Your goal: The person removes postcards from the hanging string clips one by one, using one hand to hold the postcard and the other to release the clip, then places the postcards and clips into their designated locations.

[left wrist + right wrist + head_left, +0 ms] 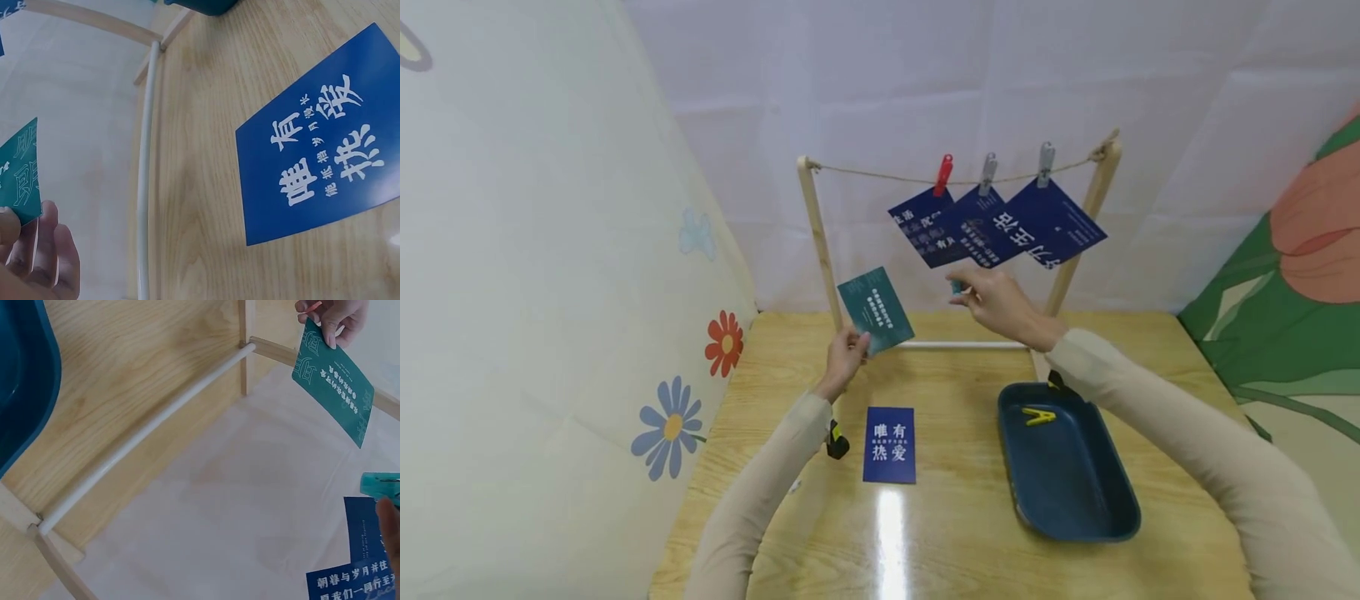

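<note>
1. Left hand [844, 354] pinches the lower corner of a thin teal rectangular paper card with white print [876, 311], holding it up tilted in front of the left post of a small pale wooden drying frame [817, 229], below the string and not yet on it.
2. Right hand [996, 302] is raised beneath the hanging cards, fingers curled around a small teal plastic clothes peg [957, 287]; the right wrist view shows only the peg's translucent end [382, 483] beside a fingertip.
3. Judged from how things lie, the hanging is partly done: three dark blue glossy cards [992, 225] already hang overlapping from a rough twine string [880, 176], held by one red peg [943, 174] and two grey pegs [1015, 167].
4. Left to hang, it seems: the teal card in hand, and one royal blue card with white characters [890, 444] lying flat on the varnished, grained wooden table [955, 533], which throws back a streak of light.
5. A dark blue, shallow, round-cornered oblong tray [1112, 517] sits on the table to the right, holding one yellow plastic peg [1037, 415].
6. A white round rod [144, 434] joins the frame's feet.
</note>
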`<state>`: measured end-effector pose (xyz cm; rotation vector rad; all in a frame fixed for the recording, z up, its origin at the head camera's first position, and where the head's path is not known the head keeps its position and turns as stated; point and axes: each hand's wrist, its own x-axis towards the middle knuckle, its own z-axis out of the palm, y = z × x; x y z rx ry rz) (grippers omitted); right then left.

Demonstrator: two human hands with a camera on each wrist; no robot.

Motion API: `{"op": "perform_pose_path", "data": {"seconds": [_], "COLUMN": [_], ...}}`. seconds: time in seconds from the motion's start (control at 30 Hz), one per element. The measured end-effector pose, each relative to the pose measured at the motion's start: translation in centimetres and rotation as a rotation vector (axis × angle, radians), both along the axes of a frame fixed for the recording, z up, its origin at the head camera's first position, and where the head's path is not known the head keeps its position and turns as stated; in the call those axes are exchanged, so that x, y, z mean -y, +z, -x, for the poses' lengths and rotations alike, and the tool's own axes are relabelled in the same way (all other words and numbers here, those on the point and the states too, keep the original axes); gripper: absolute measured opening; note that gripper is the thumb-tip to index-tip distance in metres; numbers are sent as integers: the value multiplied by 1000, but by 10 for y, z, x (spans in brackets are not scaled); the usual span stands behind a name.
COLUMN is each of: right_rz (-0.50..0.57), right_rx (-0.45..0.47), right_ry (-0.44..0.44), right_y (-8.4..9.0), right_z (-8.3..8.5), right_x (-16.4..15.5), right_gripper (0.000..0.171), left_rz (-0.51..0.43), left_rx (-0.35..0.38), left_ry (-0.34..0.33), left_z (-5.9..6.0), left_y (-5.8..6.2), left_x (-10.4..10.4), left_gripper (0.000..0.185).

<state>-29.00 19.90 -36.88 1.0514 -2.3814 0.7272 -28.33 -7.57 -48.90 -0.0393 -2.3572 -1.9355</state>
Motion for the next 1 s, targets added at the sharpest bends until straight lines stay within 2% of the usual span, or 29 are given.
{"op": "perform_pose_path", "data": {"seconds": [0.37, 0.63, 0.77, 1.0], "right_rz": [-52, -117, -165, -217], "right_rx": [68, 153, 167, 214], "right_ry": [21, 24, 32, 27], "right_y": [-20, -34, -41, -53], "right_z": [-10, -20, -27, -35], "right_x": [-17, -32, -38, -46], "right_gripper": [29, 31, 31, 32], "left_rz": [26, 80, 107, 167], "left_rx": [47, 90, 112, 122], "left_ry": [-84, -119, -135, -204], "left_z": [-6, -11, -13, -16], "left_y": [-12, -19, -22, -27], "left_x": [6, 11, 14, 19], "left_gripper": [15, 16, 18, 19]}}
